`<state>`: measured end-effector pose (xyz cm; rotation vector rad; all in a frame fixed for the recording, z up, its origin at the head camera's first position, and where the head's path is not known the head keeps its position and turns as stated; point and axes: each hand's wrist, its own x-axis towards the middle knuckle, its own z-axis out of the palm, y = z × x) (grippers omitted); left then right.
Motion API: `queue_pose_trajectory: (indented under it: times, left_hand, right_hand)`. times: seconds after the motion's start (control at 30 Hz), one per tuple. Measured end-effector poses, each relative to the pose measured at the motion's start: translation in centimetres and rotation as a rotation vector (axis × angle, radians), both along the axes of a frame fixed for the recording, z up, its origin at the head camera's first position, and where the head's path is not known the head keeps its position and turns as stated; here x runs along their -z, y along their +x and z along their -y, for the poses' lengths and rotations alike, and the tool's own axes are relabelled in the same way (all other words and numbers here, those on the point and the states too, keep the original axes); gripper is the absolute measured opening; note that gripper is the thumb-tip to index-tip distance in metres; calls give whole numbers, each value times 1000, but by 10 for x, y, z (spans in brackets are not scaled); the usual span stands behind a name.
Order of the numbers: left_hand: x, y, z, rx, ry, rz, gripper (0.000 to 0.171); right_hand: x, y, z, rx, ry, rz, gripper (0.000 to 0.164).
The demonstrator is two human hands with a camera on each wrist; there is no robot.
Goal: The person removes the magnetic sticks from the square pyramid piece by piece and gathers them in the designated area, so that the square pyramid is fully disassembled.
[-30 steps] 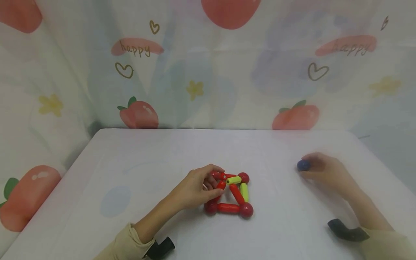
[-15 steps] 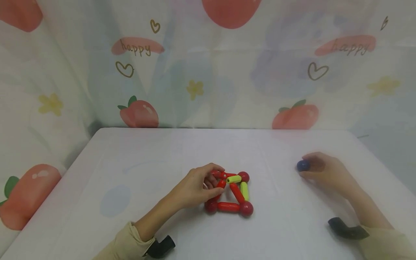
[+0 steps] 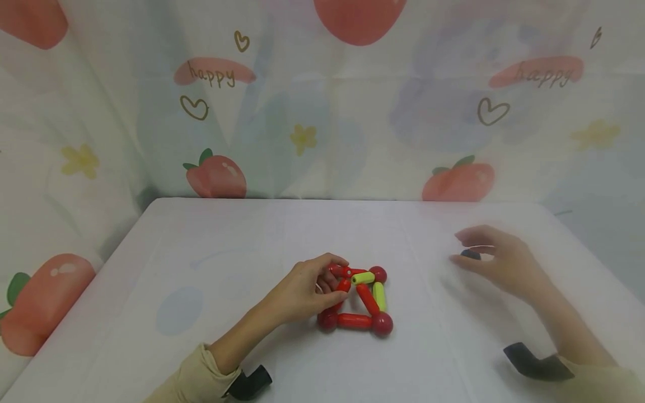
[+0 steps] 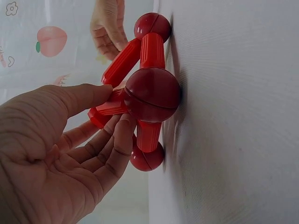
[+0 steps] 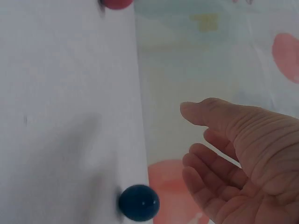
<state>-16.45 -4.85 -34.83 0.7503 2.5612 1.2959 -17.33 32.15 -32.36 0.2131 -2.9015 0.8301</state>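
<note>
A frame of magnetic sticks and balls stands on the white table, with red sticks (image 3: 354,321), yellow-green sticks (image 3: 379,296) and dark red balls (image 3: 382,323) at its corners. My left hand (image 3: 304,288) pinches an upward-slanting red stick (image 4: 114,103) between thumb and fingers, just by its ball (image 4: 153,94). At the right, a dark blue ball (image 5: 139,203) rests on the table. Over it hovers my right hand (image 3: 501,263), thumb and fingers spread apart and holding nothing; in the right wrist view a gap separates them from the ball.
The white table (image 3: 242,229) reaches back to a fruit-patterned cloth (image 3: 332,112), which also hangs along the left. Black curved pieces (image 3: 536,362) sit at both wrists, beside the rolled sleeves (image 3: 194,378).
My right hand has let go of the blue ball and lifted slightly off it, its fingers spreading. The left hand and the stick frame have stayed in place.
</note>
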Motion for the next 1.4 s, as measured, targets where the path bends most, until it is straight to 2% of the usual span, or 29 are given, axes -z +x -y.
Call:
queue_pose_trajectory:
  times: [0.13,0.33,0.53,0.63,0.77,0.87,1.03,1.2,1.4]
  left_hand:
    - [-1,0,0,1,1,-2,49]
    - [-1,1,1,4,10,-1,49]
    - [-1,2,1,15,23,-10,51]
    - [-1,2,2,27,35,-18,52]
    - [-3,1,6,67,61,-43,55]
    - [-6,-1,12,127,79,-74,56]
    - [-12,-6,24,217,40,-102,44]
    - [-14,-10,34,242,-7,-88,25]
    - [-12,-16,40,259,-18,-54,23]
  right_hand:
    - [-6,9,26,-39,23,-33,50]
    - [-2,24,63,-194,-26,-73,39]
    - [8,38,97,-380,-98,64,34]
    - [15,43,108,-422,-101,119,32]
    - [21,45,115,-415,-100,129,28]
    - [23,45,115,-395,-98,126,27]
    - [22,44,112,-355,-79,174,26]
    - [20,43,111,-329,-73,219,27]
    - [20,43,110,-335,-86,219,27]
